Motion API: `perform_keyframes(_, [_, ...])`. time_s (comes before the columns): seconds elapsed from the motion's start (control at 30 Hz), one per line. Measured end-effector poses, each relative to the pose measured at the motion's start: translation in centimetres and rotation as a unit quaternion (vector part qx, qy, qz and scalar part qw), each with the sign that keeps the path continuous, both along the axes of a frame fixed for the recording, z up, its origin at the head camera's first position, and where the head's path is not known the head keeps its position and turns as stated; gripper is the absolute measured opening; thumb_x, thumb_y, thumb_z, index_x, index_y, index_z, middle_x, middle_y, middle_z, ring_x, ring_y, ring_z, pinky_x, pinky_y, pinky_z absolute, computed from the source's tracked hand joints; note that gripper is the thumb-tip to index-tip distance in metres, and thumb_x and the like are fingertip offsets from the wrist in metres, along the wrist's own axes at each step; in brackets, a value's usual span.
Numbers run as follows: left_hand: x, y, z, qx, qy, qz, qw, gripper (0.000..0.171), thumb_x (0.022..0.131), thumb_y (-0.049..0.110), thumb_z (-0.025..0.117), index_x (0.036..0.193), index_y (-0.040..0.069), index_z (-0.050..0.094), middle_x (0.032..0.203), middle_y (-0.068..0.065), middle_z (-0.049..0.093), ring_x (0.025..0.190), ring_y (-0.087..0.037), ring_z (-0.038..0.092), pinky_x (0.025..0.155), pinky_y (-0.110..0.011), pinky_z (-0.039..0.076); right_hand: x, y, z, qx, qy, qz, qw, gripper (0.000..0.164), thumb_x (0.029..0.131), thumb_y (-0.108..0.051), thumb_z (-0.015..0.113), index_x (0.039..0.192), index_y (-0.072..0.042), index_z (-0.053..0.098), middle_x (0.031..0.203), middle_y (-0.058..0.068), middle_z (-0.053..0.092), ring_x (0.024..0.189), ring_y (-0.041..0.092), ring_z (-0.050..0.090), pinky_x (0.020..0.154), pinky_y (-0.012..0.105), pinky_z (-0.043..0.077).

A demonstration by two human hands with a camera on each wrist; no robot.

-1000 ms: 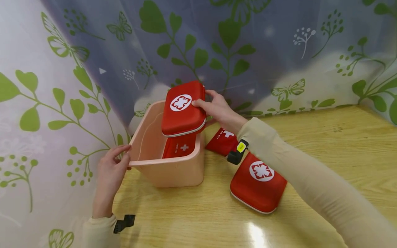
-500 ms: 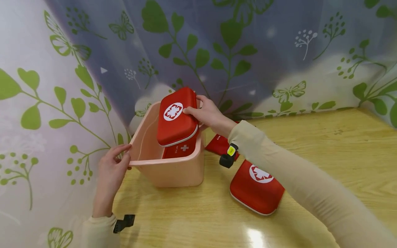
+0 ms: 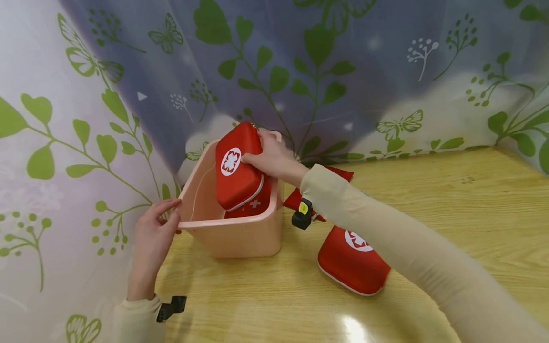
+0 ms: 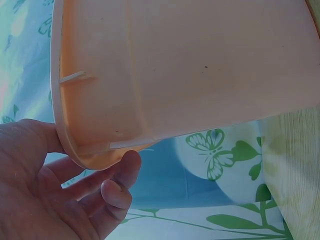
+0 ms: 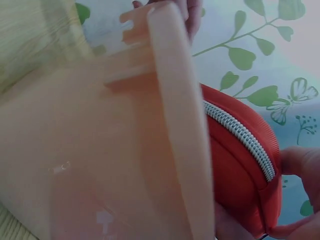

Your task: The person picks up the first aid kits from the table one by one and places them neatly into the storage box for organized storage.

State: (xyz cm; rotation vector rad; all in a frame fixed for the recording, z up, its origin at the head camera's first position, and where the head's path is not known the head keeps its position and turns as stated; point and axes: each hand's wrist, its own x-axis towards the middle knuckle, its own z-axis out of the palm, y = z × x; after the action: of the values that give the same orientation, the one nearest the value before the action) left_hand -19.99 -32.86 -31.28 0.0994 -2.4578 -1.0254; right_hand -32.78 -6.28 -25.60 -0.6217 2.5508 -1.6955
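My right hand (image 3: 274, 155) grips a red zippered first aid case (image 3: 233, 183) by its right edge, thumb on top near the white emblem. Tilted, the case sits partly below the rim of a peach plastic bin (image 3: 244, 240). Under it in the bin lies a flat red first aid pouch (image 3: 256, 206), mostly covered. The right wrist view shows the case's white zipper (image 5: 242, 135) behind the bin wall. At the near left corner, my left hand (image 3: 155, 233) pinches the bin's rim (image 4: 59, 100) between thumb and fingers.
A second red case (image 3: 351, 267) lies on the wooden table (image 3: 257, 300) right of the bin, partly under my right forearm. Red pouches (image 3: 293, 198) lie behind it, half hidden by my wrist. A leaf-patterned curtain (image 3: 364, 85) hangs close behind and to the left.
My right hand has moved left and down with the red first aid case, tipping it more steeply into the bin. My left hand stays on the rim.
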Motion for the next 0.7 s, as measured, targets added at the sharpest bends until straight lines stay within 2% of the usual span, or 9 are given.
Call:
perform_keyframes(0.17, [0.0,-0.1,0.0,-0.006,0.005,0.001,1.0,0.034,0.097,0.015,0.055,0.127,0.004,0.066,0.127,-0.011,0.061,0.063,-0.009,0.062,0.054,-0.018,0.049,0.1,-0.7,0.2,0.061,0.02,-0.002,0.998,0.062,0.09,-0.026,0.067,0.144,-0.011,0.04,0.114,0.006,0.06,0.087,0.018,0.065,0.073,0.028,0.055])
perform_keyframes(0.37, [-0.1,-0.1,0.0,-0.011,0.01,0.001,0.9999,0.033,0.097,0.016,0.055,0.127,0.005,0.067,0.126,-0.009,0.062,0.064,-0.013,0.064,0.053,-0.019,0.048,0.2,-1.2,0.2,0.082,0.021,0.002,0.996,0.063,0.091,-0.025,0.067,0.145,-0.011,0.038,0.114,0.006,0.06,0.09,0.019,0.063,0.073,0.029,0.055])
perform_keyframes(0.57, [-0.1,-0.2,-0.1,-0.004,0.007,-0.002,1.0,0.033,0.097,0.015,0.055,0.126,0.004,0.067,0.127,-0.011,0.061,0.064,-0.014,0.064,0.053,-0.018,0.048,0.1,-2.0,-0.4,0.12,0.035,0.006,0.992,0.067,0.091,-0.026,0.065,0.147,-0.01,0.033,0.114,0.008,0.06,0.092,0.02,0.063,0.074,0.029,0.055])
perform_keyframes(0.63, [-0.1,-0.2,-0.1,-0.002,0.003,-0.001,1.0,0.034,0.097,0.015,0.055,0.127,0.004,0.067,0.128,-0.011,0.061,0.064,-0.014,0.063,0.053,-0.018,0.048,0.1,-2.2,-0.7,0.136,0.054,0.01,0.989,0.067,0.091,-0.024,0.065,0.148,-0.008,0.031,0.116,0.009,0.06,0.095,0.022,0.063,0.076,0.03,0.055])
perform_keyframes(0.7, [-0.1,-0.2,0.0,-0.002,0.0,-0.001,1.0,0.034,0.098,0.016,0.055,0.128,0.005,0.066,0.129,-0.011,0.06,0.065,-0.015,0.063,0.053,-0.018,0.048,0.2,-2.4,-0.8,0.17,0.09,0.006,0.981,0.071,0.092,-0.022,0.063,0.151,-0.006,0.027,0.126,0.012,0.057,0.105,0.025,0.061,0.087,0.035,0.054])
